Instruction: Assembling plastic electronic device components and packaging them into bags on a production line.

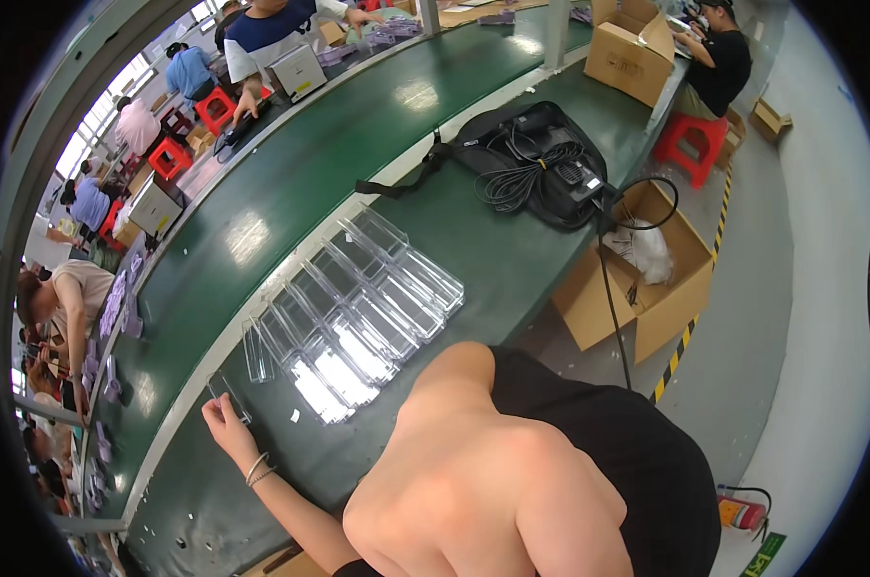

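Observation:
My left hand (226, 430), with a bracelet at the wrist, is at the lower left over the green table. Its thumb and fingers pinch the end of a small clear plastic case (231, 400). Very near the camera, my right hand (483, 495) is raised and fills the lower middle. Its knuckles face up, and its fingertips are hidden past the lower edge, so whatever it touches does not show. Between the hands and farther off lies a row of clear plastic cases (358, 313), side by side. One narrow clear case (258, 351) leans at the row's left end.
Beyond the row, a black backpack (541, 163) carries coiled black cable (521, 178). An open carton (680, 298) stands on the floor at right, another box (630, 53) at the table's far end. A green conveyor (247, 236) runs along the left; several people work beyond it.

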The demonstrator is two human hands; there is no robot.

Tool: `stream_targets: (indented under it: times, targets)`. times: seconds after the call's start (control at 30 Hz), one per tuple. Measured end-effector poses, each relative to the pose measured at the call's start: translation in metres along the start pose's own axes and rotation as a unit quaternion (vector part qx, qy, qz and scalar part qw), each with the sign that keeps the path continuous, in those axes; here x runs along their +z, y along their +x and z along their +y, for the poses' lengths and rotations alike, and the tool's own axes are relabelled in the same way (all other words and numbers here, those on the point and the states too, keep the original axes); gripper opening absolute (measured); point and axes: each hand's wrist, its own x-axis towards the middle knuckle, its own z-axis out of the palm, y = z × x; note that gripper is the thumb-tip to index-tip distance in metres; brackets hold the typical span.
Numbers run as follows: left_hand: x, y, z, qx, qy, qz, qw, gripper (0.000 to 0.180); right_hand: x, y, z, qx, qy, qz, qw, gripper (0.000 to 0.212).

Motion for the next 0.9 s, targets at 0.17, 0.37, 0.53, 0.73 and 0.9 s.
stream_targets:
  times: [0.17, 0.37, 0.53, 0.73, 0.9]
  targets:
    - [0.001, -0.002, -0.001, -0.001, -0.026, 0.006, 1.0, 0.023, -0.004, 0.004, -0.002, 0.007, 0.001, -0.004, 1.0, 0.015]
    - [0.006, -0.005, 0.008, -0.007, -0.021, 0.002, 1.0, 0.022, -0.005, 0.001, -0.006, 0.031, 0.007, -0.034, 0.999, 0.015]
    - [0.007, -0.003, 0.006, -0.007, -0.016, 0.012, 1.0, 0.021, -0.011, 0.003, -0.003, 0.015, 0.02, -0.043, 0.999, 0.016]
    - [0.01, -0.003, 0.013, 0.007, 0.019, 0.033, 0.999, 0.019, -0.021, -0.01, 0.027, 0.021, 0.105, -0.064, 0.992, 0.016]
    - [-0.002, -0.013, 0.017, -0.024, 0.057, 0.062, 0.996, 0.022, -0.052, 0.001, 0.037, 0.239, 0.05, -0.032, 0.969, 0.011]
